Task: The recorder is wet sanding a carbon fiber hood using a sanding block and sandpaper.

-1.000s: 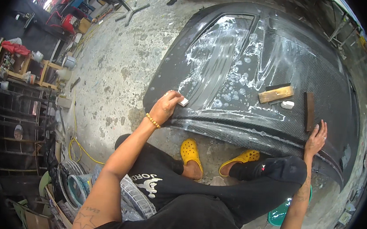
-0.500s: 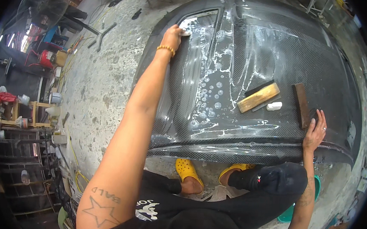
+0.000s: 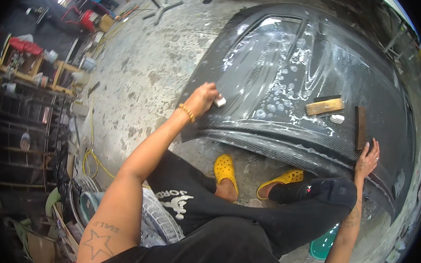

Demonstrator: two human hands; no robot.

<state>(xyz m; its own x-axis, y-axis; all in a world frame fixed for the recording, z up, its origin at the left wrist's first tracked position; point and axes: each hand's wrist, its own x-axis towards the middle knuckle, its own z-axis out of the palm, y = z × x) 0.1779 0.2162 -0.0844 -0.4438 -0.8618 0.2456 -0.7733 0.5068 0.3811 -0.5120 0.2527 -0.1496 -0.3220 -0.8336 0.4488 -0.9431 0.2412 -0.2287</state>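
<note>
A: What do the hands hold?
B: The left hand (image 3: 202,99) curls its fingers round a white block (image 3: 220,101) at the left side of a black, weave-patterned panel (image 3: 385,104); whether it touches is unclear. The right hand (image 3: 368,158) lies at the near edge, fingers extended, gripping nothing, beside a dark bar (image 3: 360,128).

A: Best technique for what looks like wet rubbing?
B: Probably block flat, light even pressure, overlapping passes, easing off at raised edges.

A: And beyond?
B: Whitish droplets (image 3: 273,106) spot the panel, where a wooden block (image 3: 324,106) and a second white block (image 3: 337,119) rest. Farther out, stained concrete floor (image 3: 140,87) meets a cluttered wooden rack (image 3: 58,73).
</note>
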